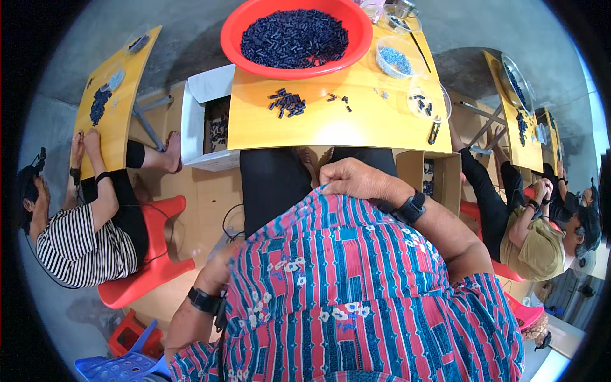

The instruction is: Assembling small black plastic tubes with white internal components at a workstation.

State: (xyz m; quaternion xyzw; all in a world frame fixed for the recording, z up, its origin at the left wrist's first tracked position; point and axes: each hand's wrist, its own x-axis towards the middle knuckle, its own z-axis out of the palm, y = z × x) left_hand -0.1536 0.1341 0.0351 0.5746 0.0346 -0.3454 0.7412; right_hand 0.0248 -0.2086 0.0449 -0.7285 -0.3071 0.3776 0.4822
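My right hand (349, 178) is closed on the front edge of my patterned shirt (337, 267), lifting the cloth a little above my lap. My left hand (221, 266) is low at my left side, and its fingers are hidden behind the shirt. Beyond my lap stands a yellow table (299, 134). On it lies a pile of small black cylindrical parts (287, 103), with a few loose black pieces (339, 99) to its right. A large red basin (232, 48) full of the same black parts sits at the table's far side.
Clear tubs (400, 58) with small blue and black pieces stand at the table's right. Open cardboard boxes (194, 114) flank my legs. A person in a striped shirt (86, 245) sits at another table on the left; two more people (534, 245) sit on the right. A blue plastic basket (121, 363) is at lower left.
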